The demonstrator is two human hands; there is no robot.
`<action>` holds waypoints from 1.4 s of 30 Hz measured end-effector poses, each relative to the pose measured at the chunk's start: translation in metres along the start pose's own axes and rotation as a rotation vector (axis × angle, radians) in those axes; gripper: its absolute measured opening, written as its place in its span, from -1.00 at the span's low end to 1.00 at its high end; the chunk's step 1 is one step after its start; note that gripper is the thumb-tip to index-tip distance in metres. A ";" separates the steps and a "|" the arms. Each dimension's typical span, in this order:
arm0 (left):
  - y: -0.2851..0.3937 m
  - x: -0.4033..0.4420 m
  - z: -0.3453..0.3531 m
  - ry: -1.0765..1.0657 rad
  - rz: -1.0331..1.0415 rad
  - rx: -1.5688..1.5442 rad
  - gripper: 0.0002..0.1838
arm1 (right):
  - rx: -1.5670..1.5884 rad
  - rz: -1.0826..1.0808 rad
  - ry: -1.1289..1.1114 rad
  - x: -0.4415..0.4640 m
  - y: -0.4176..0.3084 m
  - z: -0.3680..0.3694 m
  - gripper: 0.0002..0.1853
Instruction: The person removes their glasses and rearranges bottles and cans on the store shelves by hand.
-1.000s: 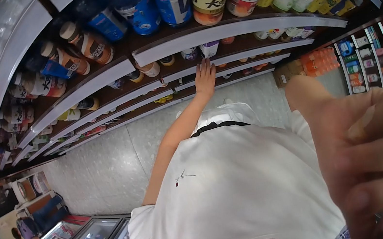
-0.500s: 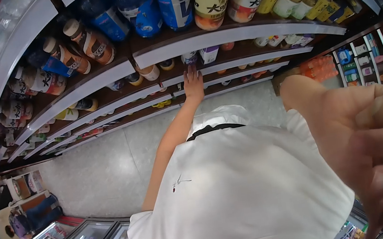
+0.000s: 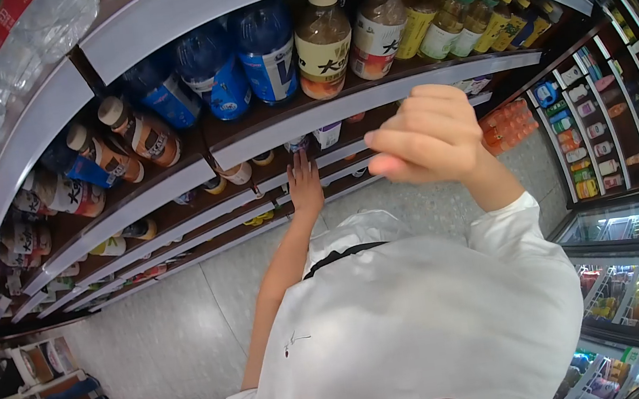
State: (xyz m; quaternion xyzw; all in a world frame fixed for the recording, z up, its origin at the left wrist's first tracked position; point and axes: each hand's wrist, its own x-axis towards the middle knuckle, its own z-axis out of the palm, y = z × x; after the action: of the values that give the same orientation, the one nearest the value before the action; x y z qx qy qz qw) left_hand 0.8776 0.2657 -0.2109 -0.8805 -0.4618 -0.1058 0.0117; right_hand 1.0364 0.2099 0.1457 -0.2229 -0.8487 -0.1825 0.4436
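Observation:
My left hand (image 3: pixel 305 188) lies with extended fingers at the edge of a lower shelf (image 3: pixel 345 145), just below a purple-and-white carton (image 3: pixel 327 135); nothing is seen in it. Curled into a loose fist, my right hand (image 3: pixel 429 137) is raised in front of the shelves, and no object shows in it. Above the hands, a row of large bottles stands upright, among them a blue-labelled bottle (image 3: pixel 269 64), a yellow-labelled bottle (image 3: pixel 323 48) and a white-and-red-labelled bottle (image 3: pixel 377 36).
Orange bottles in a pack (image 3: pixel 508 126) stand on the floor at the right, beside another shelf unit (image 3: pixel 610 114). Glass-topped coolers (image 3: pixel 634 290) are at the lower right and lower left. Grey tiled floor (image 3: pixel 168 343) shows behind the shelves' foot.
My right hand has moved from close before the camera at the right up and left to the shelves. My left hand has shifted left and down in view; the upper shelf now shows more.

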 end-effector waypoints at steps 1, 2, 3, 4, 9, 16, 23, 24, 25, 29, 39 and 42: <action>-0.002 -0.002 0.002 -0.007 -0.003 -0.025 -0.35 | -0.079 0.041 -0.024 -0.006 0.005 0.003 -0.79; -0.004 -0.004 0.004 0.013 0.000 -0.025 -0.35 | -0.089 0.049 -0.024 -0.011 0.009 0.004 -0.79; -0.006 -0.007 0.006 0.009 0.015 -0.026 -0.35 | -0.142 0.110 -0.053 -0.016 0.012 0.003 -0.81; -0.010 -0.010 0.008 0.018 0.025 -0.032 -0.30 | -0.194 0.172 -0.082 -0.021 0.015 0.003 -0.82; -0.015 -0.023 0.011 -0.020 0.043 -0.054 -0.23 | -0.256 0.366 -0.103 -0.066 0.012 0.004 -0.88; 0.001 -0.026 -0.001 -0.157 0.131 -0.278 -0.30 | -0.273 0.768 -0.494 -0.177 0.010 0.014 -0.78; 0.061 0.040 -0.039 0.028 0.254 -0.682 -0.54 | -0.144 1.236 -0.495 -0.245 0.055 -0.012 -0.77; 0.075 0.052 -0.049 0.051 0.257 -0.716 -0.57 | -0.165 1.212 -0.494 -0.254 0.065 -0.017 -0.75; 0.088 0.063 -0.058 0.064 0.248 -0.713 -0.57 | -0.186 1.187 -0.494 -0.262 0.074 -0.022 -0.71; 0.125 0.115 -0.077 0.176 0.261 -0.723 -0.53 | -0.245 1.151 -0.407 -0.287 0.108 -0.031 -0.69; 0.165 0.187 -0.057 0.301 0.198 -0.442 -0.76 | -0.132 0.955 -0.384 -0.327 0.167 -0.028 -0.71; 0.172 0.200 -0.044 0.368 0.178 -0.278 -0.79 | -0.103 0.870 -0.416 -0.336 0.177 -0.027 -0.70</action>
State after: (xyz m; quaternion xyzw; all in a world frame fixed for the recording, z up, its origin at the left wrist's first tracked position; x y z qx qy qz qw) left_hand 1.1201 0.3237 -0.1149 -0.8768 -0.3534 -0.3256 -0.0163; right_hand 1.3198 0.2711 -0.1003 -0.6105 -0.7373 0.0267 0.2879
